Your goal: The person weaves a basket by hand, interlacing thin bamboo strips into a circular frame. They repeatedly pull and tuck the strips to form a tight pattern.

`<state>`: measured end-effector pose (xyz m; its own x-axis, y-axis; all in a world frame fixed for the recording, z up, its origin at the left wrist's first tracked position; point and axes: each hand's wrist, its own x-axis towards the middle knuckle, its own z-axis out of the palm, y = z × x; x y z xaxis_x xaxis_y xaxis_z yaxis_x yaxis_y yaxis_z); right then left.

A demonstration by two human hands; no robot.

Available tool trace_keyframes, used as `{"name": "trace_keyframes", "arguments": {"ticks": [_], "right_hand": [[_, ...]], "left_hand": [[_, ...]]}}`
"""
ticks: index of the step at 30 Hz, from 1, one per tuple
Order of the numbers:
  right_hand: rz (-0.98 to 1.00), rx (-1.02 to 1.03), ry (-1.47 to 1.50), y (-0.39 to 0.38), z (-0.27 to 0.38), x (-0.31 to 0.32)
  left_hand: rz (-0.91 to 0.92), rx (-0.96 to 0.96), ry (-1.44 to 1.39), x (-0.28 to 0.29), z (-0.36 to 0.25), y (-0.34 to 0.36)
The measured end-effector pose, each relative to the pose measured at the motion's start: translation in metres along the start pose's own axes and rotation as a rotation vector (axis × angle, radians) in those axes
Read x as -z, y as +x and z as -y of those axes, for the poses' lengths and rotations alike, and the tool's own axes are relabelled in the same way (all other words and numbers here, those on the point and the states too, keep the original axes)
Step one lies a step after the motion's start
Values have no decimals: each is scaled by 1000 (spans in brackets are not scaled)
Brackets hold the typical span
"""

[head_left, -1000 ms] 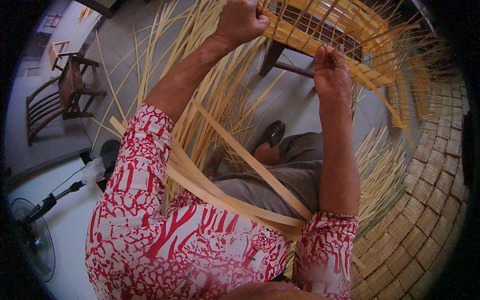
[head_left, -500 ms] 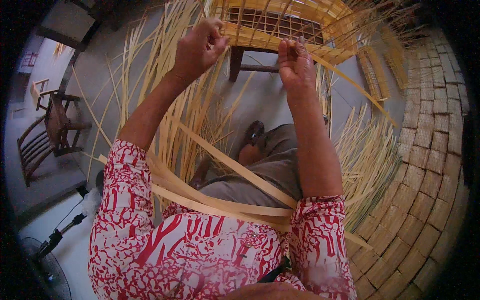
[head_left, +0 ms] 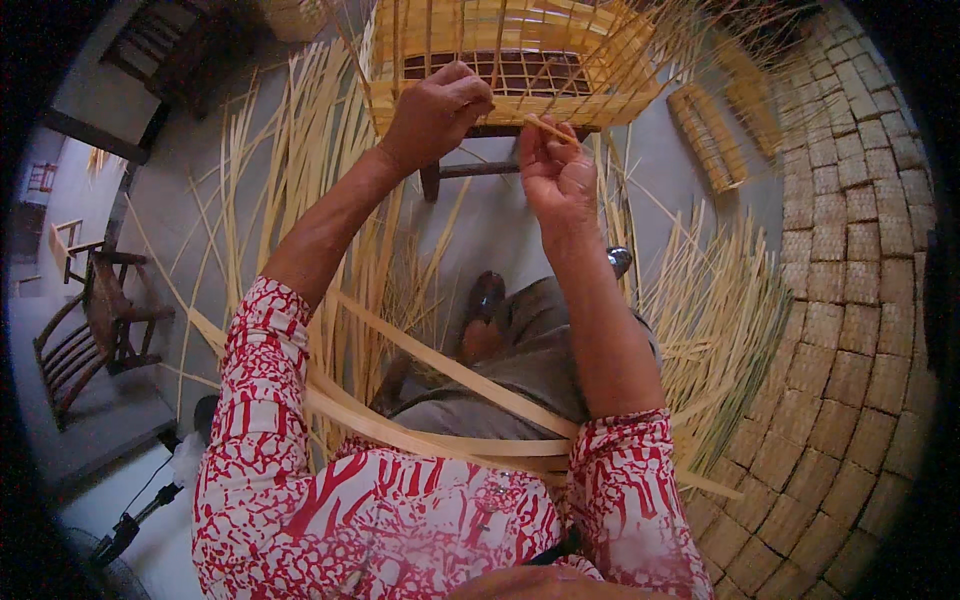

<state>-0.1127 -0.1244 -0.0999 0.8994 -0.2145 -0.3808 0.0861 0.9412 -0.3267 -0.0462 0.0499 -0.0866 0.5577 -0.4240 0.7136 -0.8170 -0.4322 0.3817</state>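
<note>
A half-woven yellow basket (head_left: 510,107) with upright stakes rests on a dark wooden stool (head_left: 478,170) at the top middle. At its near side, my left hand (head_left: 435,115) is closed with bent fingers against the woven wall; what lies between the fingertips is hidden. My right hand (head_left: 560,185) is just right of it, below the basket's near edge, pinching a narrow bamboo strip (head_left: 548,128) between thumb and fingers. Several wide pale strips (head_left: 460,370) lie across my lap.
Long loose strips (head_left: 270,170) spread over the floor at left, and a bundle (head_left: 720,330) lies at right. Stacked woven pieces (head_left: 840,330) line the right side. A rolled woven piece (head_left: 708,135) lies beyond the bundle. Wooden chairs (head_left: 105,310) stand at left.
The view has shifted, and my hands are closer together. My right hand has come away from the basket wall with the strip, whose long tail no longer stretches out to the right.
</note>
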Motion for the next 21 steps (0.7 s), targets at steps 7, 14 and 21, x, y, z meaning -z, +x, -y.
{"name": "trace_keyframes", "arguments": {"ticks": [7, 14, 21], "right_hand": [[514, -39, -545, 2, 14, -14], [587, 526, -1387, 1, 15, -34], [337, 116, -388, 5, 6, -10]], "left_hand": [[130, -3, -196, 12, 1, 6], [146, 18, -204, 9, 5, 15], [67, 119, -234, 5, 6, 21]]}}
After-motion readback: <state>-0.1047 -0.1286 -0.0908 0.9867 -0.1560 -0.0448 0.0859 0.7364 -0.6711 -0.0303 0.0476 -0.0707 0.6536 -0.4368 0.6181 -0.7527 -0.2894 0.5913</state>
